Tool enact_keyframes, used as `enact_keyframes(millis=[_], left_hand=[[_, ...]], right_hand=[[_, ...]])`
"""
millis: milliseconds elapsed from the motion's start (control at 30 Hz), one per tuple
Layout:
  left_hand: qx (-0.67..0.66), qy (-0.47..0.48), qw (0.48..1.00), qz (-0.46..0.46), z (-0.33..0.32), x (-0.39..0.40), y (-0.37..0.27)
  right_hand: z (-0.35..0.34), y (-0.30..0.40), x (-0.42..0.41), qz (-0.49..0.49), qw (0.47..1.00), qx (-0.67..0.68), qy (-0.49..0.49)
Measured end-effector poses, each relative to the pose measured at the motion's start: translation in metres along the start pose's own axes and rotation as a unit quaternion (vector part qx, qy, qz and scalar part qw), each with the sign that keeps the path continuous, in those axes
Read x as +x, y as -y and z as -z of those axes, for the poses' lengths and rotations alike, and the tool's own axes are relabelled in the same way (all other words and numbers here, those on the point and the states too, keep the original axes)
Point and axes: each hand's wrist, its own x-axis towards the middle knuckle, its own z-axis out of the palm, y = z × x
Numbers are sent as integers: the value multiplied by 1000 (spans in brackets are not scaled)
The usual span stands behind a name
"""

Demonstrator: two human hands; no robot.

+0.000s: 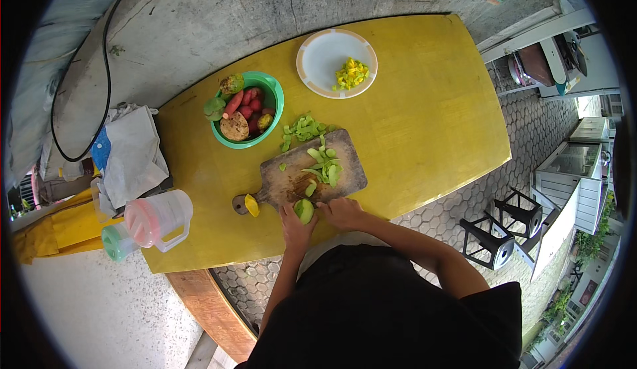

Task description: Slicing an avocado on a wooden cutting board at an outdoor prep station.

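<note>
Over the near edge of a worn wooden cutting board (pixel 283 175), my left hand (pixel 297 230) grips a pale green, partly peeled fruit (pixel 303 212). My right hand (pixel 342 213) holds a knife (pixel 304 199), its blade pointing left across the top of the fruit; the handle is mostly hidden in my fingers. Strips of green peel (pixel 326 165) lie piled on the board, with one piece (pixel 310 188) just beyond the fruit. More peel (pixel 304 129) is heaped on the table past the board's far edge. A yellow fruit piece (pixel 252 205) rests by the board's handle.
A green bowl (pixel 279 95) at the back left holds red roots and other produce. Diced yellow-green pieces (pixel 352 74) sit on a white plate (pixel 318 55). Two lidded plastic pitchers (pixel 164 215) stand at left. The yellow table (pixel 423 105) meets a concrete wall (pixel 278 6). Black stools (pixel 490 244) stand right.
</note>
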Motion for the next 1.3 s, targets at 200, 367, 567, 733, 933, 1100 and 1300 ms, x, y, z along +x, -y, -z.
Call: enact_keyframes(millis=[200, 367, 567, 733, 933, 1100, 1300], left_hand=[[-1, 6, 1000, 9, 5, 3, -1], [-15, 13, 1000, 13, 14, 9, -22], [54, 26, 998, 6, 12, 24, -38], [147, 19, 988, -51, 11, 27, -49], [134, 7, 990, -37, 5, 23, -40], [122, -10, 991, -55, -1, 16, -39], [158, -1, 986, -61, -10, 22, -26]], right_hand=[[-9, -26, -25, -44, 998, 39, -23], [-13, -31, -9, -91, 980, 124, -127], [-1, -21, -30, 9, 976, 73, -207], [2, -12, -57, 75, 971, 26, -226], [2, -7, -63, 99, 964, -23, -247], [-7, -5, -54, 88, 958, -64, -266], [1, 13, -23, 75, 964, -60, -249]])
